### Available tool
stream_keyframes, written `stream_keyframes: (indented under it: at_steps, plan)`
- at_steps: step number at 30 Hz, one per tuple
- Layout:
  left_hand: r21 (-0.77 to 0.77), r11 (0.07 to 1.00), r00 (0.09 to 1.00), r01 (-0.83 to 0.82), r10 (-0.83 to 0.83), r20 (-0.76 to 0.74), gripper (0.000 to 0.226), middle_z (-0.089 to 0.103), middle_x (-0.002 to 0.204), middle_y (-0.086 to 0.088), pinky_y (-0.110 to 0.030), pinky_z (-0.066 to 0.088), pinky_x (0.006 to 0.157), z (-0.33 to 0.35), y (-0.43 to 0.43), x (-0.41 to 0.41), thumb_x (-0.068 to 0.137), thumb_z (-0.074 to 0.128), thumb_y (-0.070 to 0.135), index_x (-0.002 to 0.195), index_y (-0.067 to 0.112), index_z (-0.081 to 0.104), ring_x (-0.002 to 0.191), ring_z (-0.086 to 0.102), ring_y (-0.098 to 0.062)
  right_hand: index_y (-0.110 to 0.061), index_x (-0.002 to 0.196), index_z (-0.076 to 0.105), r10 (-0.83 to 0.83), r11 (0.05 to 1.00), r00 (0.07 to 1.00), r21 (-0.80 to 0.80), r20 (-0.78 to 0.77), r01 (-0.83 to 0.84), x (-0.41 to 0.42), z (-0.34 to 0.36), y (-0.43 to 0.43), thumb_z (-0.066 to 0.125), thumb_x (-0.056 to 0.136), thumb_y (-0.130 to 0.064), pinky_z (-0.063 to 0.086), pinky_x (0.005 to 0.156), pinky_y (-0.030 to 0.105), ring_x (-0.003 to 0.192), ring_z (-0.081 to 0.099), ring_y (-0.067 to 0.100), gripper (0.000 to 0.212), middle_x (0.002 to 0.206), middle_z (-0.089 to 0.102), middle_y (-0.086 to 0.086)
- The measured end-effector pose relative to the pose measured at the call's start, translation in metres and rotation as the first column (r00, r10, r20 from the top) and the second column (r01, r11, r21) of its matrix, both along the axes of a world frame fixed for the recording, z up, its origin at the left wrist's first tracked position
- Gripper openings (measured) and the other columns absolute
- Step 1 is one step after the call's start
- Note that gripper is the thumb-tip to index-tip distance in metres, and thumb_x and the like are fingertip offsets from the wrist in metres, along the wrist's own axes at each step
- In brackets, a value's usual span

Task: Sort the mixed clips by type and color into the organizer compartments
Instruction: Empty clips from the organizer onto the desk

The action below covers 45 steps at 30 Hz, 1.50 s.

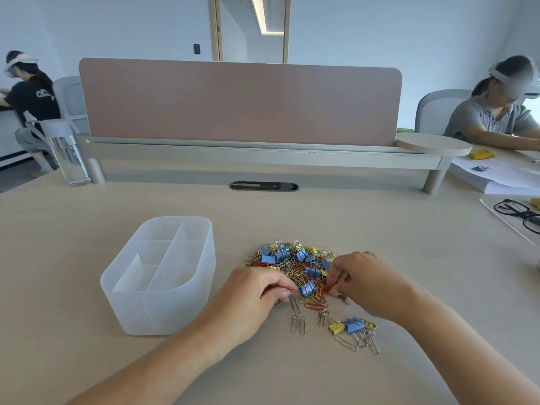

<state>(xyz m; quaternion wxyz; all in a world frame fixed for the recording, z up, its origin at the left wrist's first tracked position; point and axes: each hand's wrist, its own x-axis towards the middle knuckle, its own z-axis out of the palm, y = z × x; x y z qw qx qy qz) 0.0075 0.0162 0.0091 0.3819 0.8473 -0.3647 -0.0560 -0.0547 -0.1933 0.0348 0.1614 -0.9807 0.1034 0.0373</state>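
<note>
Left hand, right hand: pinched clips half-hidden.

left hand: bare, thumbnail pale and rounded
right hand: bare, knuckles creased
forearms: bare to the frame edge

The only lettering I can make out from here is a white print on the back of the black T-shirt worn by the person seated at the far left of the room. It seems to open with a curved letter like a C beside a small emblem, but it is too small and blurred to read as a word.
</note>
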Motion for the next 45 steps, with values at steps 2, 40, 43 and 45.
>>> stream_keyframes:
  at_steps: [2, 40, 43, 45]
  plan:
    - [0.009, 1.0, 1.0, 0.002, -0.002, 0.0, 0.019, 0.07, 0.082, 0.021, -0.017, 0.048, 0.078, 0.0, 0.0, 0.001, 0.095, 0.06, 0.021, 0.099, 0.034, 0.074, 0.084, 0.061, 0.002, -0.026, 0.09, 0.069, 0.018, 0.999, 0.999, -0.044, -0.028, -0.019, 0.0, 0.003, 0.003, 0.064, 0.089, -0.017, 0.046, 0.069, 0.017, 0.084, 0.063, 0.006, 0.01, 0.09, 0.072, -0.006]
    - [0.038, 0.999, 1.0, 0.011, -0.011, 0.017, 0.019, 0.07, 0.082, 0.018, -0.011, 0.043, 0.069, -0.004, 0.002, 0.004, 0.095, 0.06, 0.022, 0.103, 0.033, 0.074, 0.079, 0.059, 0.003, -0.037, 0.083, 0.069, 0.157, 0.979, 0.988, 0.131, 0.003, -0.156, -0.016, 0.013, -0.023, 0.08, 0.075, -0.018, 0.048, 0.068, 0.018, 0.07, 0.058, -0.001, 0.023, 0.078, 0.066, -0.017]
    - [0.033, 0.999, 1.0, 0.015, -0.015, 0.014, 0.019, 0.07, 0.082, 0.019, -0.009, 0.042, 0.067, -0.004, 0.002, 0.004, 0.095, 0.061, 0.022, 0.102, 0.033, 0.074, 0.078, 0.059, 0.004, -0.04, 0.093, 0.067, 0.188, 0.971, 0.982, 0.143, 0.023, -0.19, -0.015, 0.011, -0.021, 0.083, 0.072, -0.025, 0.046, 0.07, 0.021, 0.076, 0.057, 0.006, 0.031, 0.088, 0.062, -0.014]
    - [0.025, 1.0, 1.0, 0.015, -0.015, 0.014, 0.019, 0.07, 0.082, 0.018, -0.008, 0.039, 0.063, -0.003, 0.002, 0.004, 0.095, 0.061, 0.021, 0.102, 0.033, 0.074, 0.073, 0.057, 0.004, -0.042, 0.095, 0.067, 0.21, 0.966, 0.977, 0.145, 0.037, -0.213, -0.014, 0.009, -0.02, 0.083, 0.073, -0.025, 0.046, 0.071, 0.021, 0.078, 0.055, 0.005, 0.032, 0.092, 0.059, -0.013]
